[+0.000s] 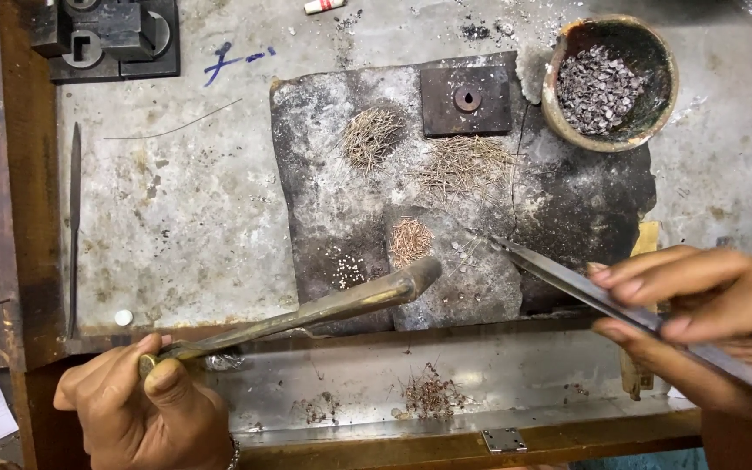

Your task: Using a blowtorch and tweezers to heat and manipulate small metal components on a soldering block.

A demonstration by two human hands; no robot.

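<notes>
hands: left (145, 405) grips 1 torch (306, 312) | right (707, 313) pinches 1 tweezers (567, 280) | 3 wire heaps (411, 241) | 1 bowl (559, 104)

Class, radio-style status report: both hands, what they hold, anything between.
Left hand grips brass torch. Right hand pinches tweezers, tips on charred block. Wire-pin piles between.

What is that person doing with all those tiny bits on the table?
A person sits at a worn metal workbench. The left hand holds a brass blowpipe whose tip points over a dark charred slab. The right hand holds long metal tweezers, their point reaching a spot on the slab near small piles of thin wire pieces. A clay bowl of dark metal chips sits at the slab's far corner.
</notes>
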